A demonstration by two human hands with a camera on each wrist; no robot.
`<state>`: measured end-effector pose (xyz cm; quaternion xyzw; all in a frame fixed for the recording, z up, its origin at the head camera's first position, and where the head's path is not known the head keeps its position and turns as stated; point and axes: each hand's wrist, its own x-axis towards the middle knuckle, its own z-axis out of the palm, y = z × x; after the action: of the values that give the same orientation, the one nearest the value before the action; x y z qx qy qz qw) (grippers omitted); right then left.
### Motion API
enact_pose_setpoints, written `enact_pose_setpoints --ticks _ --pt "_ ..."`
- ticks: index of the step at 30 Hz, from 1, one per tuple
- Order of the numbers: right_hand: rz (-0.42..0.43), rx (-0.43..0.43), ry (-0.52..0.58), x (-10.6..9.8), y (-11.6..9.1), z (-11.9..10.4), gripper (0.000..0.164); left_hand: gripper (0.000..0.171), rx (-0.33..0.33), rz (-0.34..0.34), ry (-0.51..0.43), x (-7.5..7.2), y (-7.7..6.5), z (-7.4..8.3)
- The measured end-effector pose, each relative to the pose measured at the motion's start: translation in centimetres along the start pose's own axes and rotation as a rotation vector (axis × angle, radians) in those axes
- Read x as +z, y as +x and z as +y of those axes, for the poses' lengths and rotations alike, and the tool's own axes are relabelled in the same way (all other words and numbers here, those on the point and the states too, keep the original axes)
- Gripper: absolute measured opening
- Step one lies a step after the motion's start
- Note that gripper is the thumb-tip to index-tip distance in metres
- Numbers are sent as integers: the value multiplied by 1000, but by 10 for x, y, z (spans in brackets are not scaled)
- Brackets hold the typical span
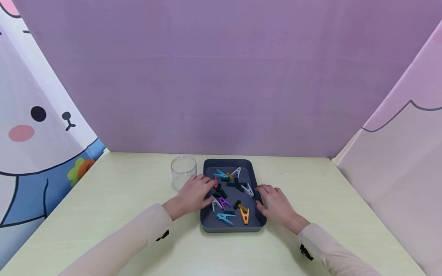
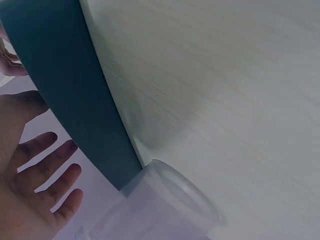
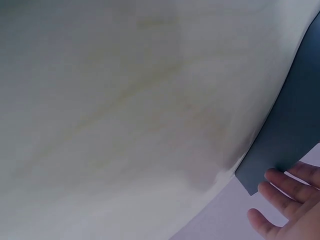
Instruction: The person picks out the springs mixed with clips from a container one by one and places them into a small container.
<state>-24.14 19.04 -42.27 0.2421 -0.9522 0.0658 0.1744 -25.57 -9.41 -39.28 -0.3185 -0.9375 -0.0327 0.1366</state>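
Observation:
A dark grey tray (image 1: 228, 229) on the table holds a loose scatter of small plastic clips. Among them are a light blue clip (image 1: 226, 219), a yellow-orange clip (image 1: 244, 216), a purple clip (image 1: 224, 202) and a white clip (image 1: 248, 190). Several small black ridged pieces (image 1: 238, 185) lie between them. My left hand (image 1: 194, 193) reaches over the tray's left rim, fingers spread and slightly bent, near a pink piece (image 1: 215, 183) partly hidden by the fingertips. At the opposite side, my right hand (image 1: 276, 205) has its fingertips right at the right rim. Neither hand grips anything.
A clear round open container (image 1: 183, 165) stands left of the tray, just behind my left hand. The pale wooden table (image 1: 138, 180) ends at a purple cloth wall (image 1: 221, 96), with printed cloth panels on both sides.

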Motion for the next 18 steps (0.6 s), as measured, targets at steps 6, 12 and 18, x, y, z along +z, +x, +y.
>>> enact_pose_setpoints --ticks 6,12,18 --pt "3 -7 -15 0 0 0 36 41 -26 -49 15 5 9 -1" --pt "10 -13 -23 0 0 0 36 34 -24 -68 23 8 17 -1" --pt "17 -15 -23 0 0 0 36 31 -12 -87 10 10 23 0"
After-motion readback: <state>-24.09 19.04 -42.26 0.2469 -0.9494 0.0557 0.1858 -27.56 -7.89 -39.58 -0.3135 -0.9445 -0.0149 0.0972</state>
